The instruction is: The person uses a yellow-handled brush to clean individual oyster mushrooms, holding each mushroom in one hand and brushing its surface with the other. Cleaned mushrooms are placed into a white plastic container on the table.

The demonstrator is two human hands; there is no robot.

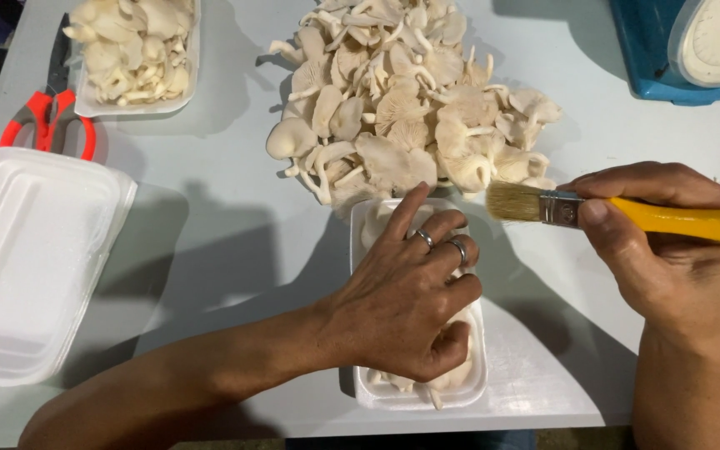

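Lower centre of frame: my left hand (414, 304) is lying palm-down, fingers loosely spread, over the mushrooms in a white foam tray (468, 385) on the table (235, 225). At right, my right hand (668, 250) is pinching a yellow-handled paintbrush (627, 212) near the ferrule, bristles pointing left, hovering just off the tray's upper right corner. Loose mushroom pile (410, 100) is sitting just above the tray.

Judgement: I am keeping the left hand light so caps don't bruise, and brushing with short, gentle strokes away from the tray.

Left edge: stacked empty trays (27, 250); upper left: scissors (47, 108) and a filled tray (135, 50).
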